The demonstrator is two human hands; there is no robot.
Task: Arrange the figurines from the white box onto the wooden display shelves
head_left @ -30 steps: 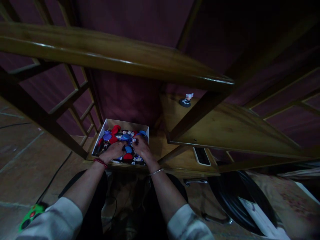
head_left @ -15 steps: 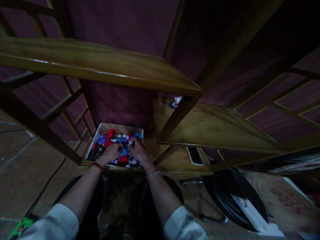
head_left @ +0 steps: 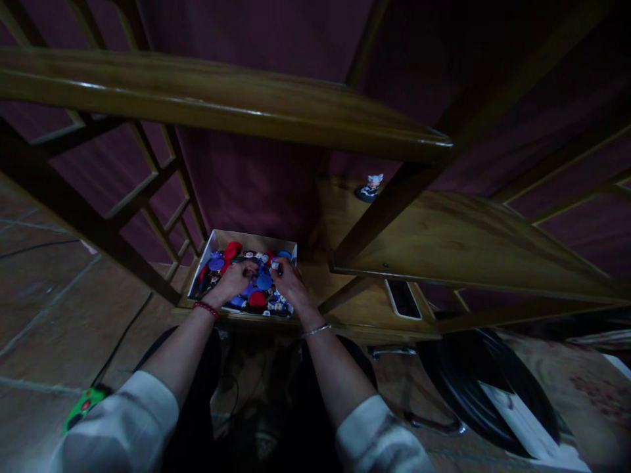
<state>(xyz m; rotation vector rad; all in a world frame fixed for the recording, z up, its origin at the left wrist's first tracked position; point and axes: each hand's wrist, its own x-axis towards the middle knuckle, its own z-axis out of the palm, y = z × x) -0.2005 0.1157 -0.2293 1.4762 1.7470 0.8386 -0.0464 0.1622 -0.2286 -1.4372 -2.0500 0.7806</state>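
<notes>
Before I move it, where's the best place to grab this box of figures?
Take the box by its two short end walls, probably from outside, since figures crowd its inside. Approach the right end first: it faces the wooden shelf, while the left end sits close to the lattice.

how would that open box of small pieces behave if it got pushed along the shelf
The box is probably fairly heavy for its size, being crowded with small pieces. Its thin walls may flex a little under a push. Sitting flat on the wooden shelf, it seems more apt to slide than tip.
</notes>
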